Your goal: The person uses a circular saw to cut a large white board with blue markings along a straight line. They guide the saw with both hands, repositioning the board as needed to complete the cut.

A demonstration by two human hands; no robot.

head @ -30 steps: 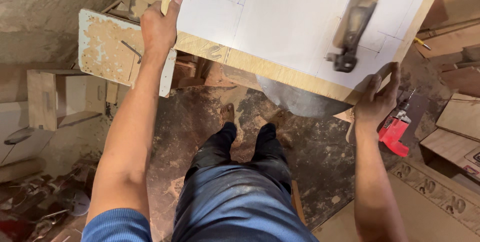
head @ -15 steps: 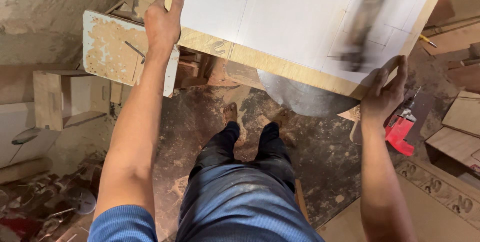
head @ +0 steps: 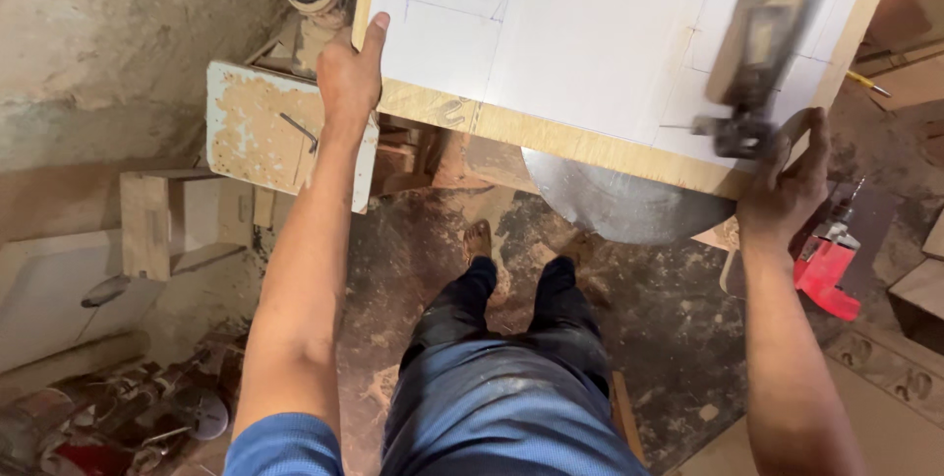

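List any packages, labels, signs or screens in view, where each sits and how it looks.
None in view.
Nearest thing to it: blue pen layout lines drawn on the white-faced wooden board at the top, held by the left hand at its left edge and the right hand at its near right corner.

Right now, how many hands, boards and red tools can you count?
Hands: 2, the left hand and right hand, both gripping the white board.
White boards: 1.
Worn paint-chipped boards: 1.
Red tools: 1.
Total: 5.
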